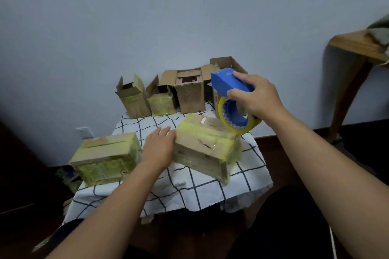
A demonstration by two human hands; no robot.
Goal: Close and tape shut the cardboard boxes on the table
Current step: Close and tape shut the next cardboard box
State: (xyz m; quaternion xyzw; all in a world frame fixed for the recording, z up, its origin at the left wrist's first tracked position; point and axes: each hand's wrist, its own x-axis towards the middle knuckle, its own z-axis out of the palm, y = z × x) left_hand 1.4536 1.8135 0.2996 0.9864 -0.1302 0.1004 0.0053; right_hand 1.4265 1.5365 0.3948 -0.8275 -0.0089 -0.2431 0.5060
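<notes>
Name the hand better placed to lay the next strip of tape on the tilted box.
Right hand: it grips the blue tape dispenser just above the tilted box. The left hand rests flat against that box's side, steadying it.

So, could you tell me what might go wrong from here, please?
The right hand holds the tape dispenser above the tilted box, steadied only by the left hand at its side; it may slip on the loose checked cloth. The taped box sits near the table's left edge and could get nudged off.
</notes>
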